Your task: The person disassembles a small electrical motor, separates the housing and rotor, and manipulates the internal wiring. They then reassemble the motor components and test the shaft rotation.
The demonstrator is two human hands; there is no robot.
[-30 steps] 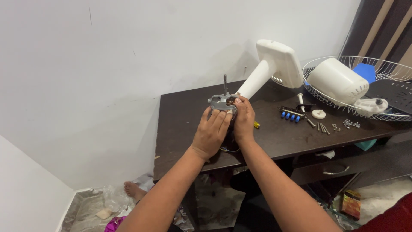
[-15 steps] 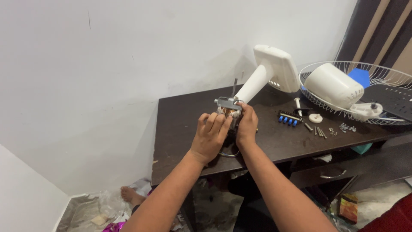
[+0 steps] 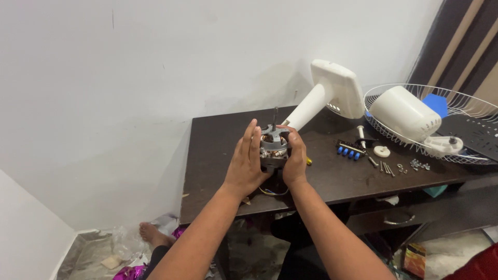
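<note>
- Far left, down on the floor: a bare foot (image 3: pixel 149 233) pokes out beside some crumpled plastic (image 3: pixel 120 243).
- Left hand (image 3: pixel 248 165) is up over the dark surface (image 3: pixel 218 155), fingers spread and pressed against the left side of the motor (image 3: pixel 273 148).
- The motor sits between both hands, lifted just above the surface near its front edge, shaft (image 3: pixel 275 117) pointing straight up, copper windings showing under the grey frame.
- Right hand (image 3: pixel 294 158) cups the motor's right side, fingers curled around it – both hands clamped on the one piece.
- Behind the hands, a white stand (image 3: pixel 332 98) lies tilted on the surface, its base toward the wall.
- Right of that: a switch block (image 3: pixel 349 150) with blue buttons, a small white knob (image 3: pixel 382 151), and loose screws (image 3: pixel 386 168) scattered near it.
- Far right: a wire grille (image 3: pixel 461 106) resting flat, with the white housing (image 3: pixel 404 114) lying inside it.
</note>
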